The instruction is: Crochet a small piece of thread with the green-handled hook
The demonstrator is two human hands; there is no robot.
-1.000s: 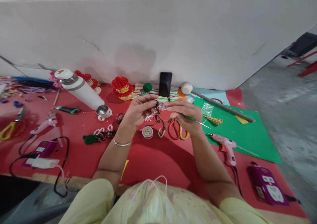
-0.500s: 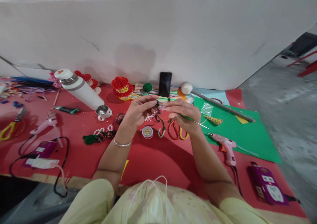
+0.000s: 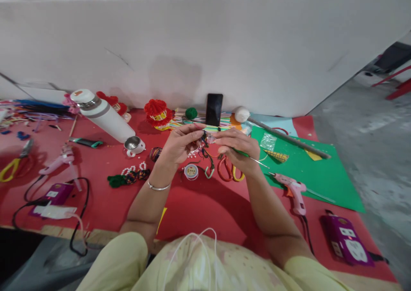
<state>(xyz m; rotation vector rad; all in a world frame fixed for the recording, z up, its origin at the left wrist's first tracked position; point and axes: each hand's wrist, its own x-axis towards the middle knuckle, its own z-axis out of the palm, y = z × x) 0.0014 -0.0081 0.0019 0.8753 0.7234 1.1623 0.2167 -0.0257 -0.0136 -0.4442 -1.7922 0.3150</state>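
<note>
I see pale yellow-green short sleeves (image 3: pixel 118 261), a thin silver bangle (image 3: pixel 158 187) on my left wrist, and a white cord (image 3: pixel 192 244) looped down my chest.

Glue guns: I am seeing two, one pink (image 3: pixel 59 160) at my left and one pink (image 3: pixel 293 191) at my right, both lying on the worktop (image 3: pixel 199 205).
Scissors: I am counting two pairs, yellow-handled (image 3: pixel 14 164) at far left and orange-handled (image 3: pixel 228 169) under my right hand.
Purple power strips: two are lying here, one (image 3: pixel 54 193) left, one (image 3: pixel 346 240) right.
Flasks: one white flask (image 3: pixel 102 115) is lying tilted, with one steel cup (image 3: pixel 135 145) beside it.
Phones: one (image 3: pixel 214 109) is leaning against the white board.
Thread spools: one (image 3: pixel 191 171).
Green paper sheets: one (image 3: pixel 308 171).
Hands: my two, left (image 3: pixel 181 143) and right (image 3: pixel 239 150), are both pinching one beaded cord piece (image 3: pixel 205 147).
</note>
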